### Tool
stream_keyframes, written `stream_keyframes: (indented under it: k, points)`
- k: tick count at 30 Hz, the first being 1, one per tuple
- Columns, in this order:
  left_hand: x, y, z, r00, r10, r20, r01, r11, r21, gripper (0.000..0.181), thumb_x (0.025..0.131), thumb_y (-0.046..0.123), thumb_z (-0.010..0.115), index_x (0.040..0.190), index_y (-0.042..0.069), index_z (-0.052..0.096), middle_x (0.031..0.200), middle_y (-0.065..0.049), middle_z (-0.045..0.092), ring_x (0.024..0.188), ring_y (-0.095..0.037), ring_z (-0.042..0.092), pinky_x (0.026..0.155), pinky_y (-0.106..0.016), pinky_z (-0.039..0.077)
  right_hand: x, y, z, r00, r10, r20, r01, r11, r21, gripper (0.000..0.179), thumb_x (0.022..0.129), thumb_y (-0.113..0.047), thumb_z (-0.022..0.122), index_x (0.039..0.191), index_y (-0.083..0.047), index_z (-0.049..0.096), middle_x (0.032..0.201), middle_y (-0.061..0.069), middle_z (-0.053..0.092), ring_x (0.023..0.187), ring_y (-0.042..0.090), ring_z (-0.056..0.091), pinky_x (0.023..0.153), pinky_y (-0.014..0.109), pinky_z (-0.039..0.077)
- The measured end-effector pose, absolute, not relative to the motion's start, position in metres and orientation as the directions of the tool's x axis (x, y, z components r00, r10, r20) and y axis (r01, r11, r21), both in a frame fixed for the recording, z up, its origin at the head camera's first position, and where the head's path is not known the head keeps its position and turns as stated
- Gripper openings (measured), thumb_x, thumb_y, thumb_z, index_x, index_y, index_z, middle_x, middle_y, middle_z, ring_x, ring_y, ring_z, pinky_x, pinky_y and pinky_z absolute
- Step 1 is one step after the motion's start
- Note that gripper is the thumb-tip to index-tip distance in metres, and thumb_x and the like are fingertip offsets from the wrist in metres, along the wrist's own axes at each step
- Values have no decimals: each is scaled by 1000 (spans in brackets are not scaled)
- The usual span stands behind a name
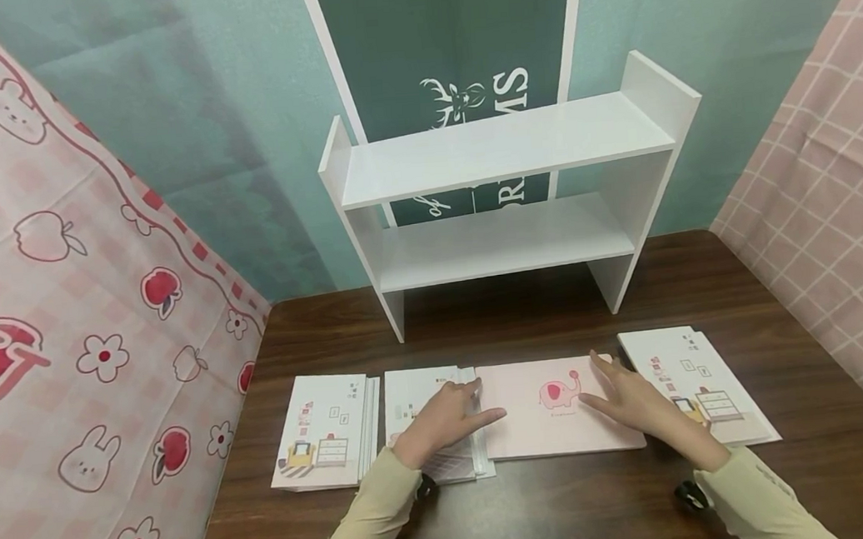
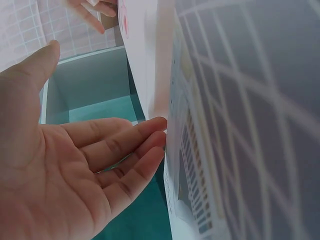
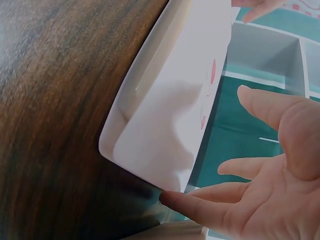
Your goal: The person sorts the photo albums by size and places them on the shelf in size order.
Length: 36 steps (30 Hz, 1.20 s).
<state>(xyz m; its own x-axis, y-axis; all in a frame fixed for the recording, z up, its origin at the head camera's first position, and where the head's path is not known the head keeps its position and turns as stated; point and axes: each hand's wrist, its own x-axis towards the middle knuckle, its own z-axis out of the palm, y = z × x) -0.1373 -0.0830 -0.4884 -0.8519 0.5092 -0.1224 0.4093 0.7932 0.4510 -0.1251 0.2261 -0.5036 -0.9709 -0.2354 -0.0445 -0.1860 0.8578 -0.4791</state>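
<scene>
A pink booklet (image 1: 518,430) with a red elephant on its cover lies flat on the table. My left hand (image 1: 445,419) hovers over its left edge and the neighbouring stack of white booklets (image 1: 417,379); in the left wrist view the hand's fingers (image 2: 110,145) are loosely extended, with their tips at the booklets' edges. On the other side, my right hand (image 1: 632,402) is spread over the pink booklet's right end. In the right wrist view one fingertip (image 3: 172,198) of it meets the booklet's corner. Neither hand grips anything.
A white two-tier shelf (image 1: 504,239) stands behind on the brown table (image 1: 315,328). Another stack of white booklets (image 1: 318,432) lies at the left, and more white booklets (image 1: 735,415) at the right, partly behind my right forearm. Printed cloths (image 1: 102,284) hang around the table.
</scene>
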Motion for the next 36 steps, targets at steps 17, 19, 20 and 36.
stream_keyframes:
  k: [17,19,20,36]
  points:
    - [-136,-79,-492,-830,545,-122,432,765,478,78,87,61,48,132,-2,48,52,9,29,49,-5,29,51,-20,32,-126,230,-502,-963,-268,-19,-222,833,-506,76,86,-35,64,134,16,34,130,36,42,112,49,49,92,57,41]
    - [-136,-78,-493,-832,542,-118,429,764,481,76,87,61,48,129,-2,50,52,8,28,47,-5,26,48,-19,30,-125,229,-500,-963,-269,-23,-220,833,-507,76,86,-34,64,134,17,34,129,37,42,112,49,48,92,57,40]
    - [-136,-77,-493,-834,540,-113,429,764,482,75,87,61,48,128,-2,51,52,8,27,47,-5,26,48,-19,29,-125,229,-499,-962,-271,-26,-221,834,-506,75,86,-33,64,133,17,34,129,37,42,113,49,48,93,57,40]
    - [-131,-69,-493,-855,500,-138,341,743,576,69,89,57,47,123,-2,54,55,7,31,50,-6,32,50,-19,32,-120,220,-508,-970,-241,-26,-215,905,-368,69,82,-29,67,132,11,41,112,46,46,94,59,49,80,62,43]
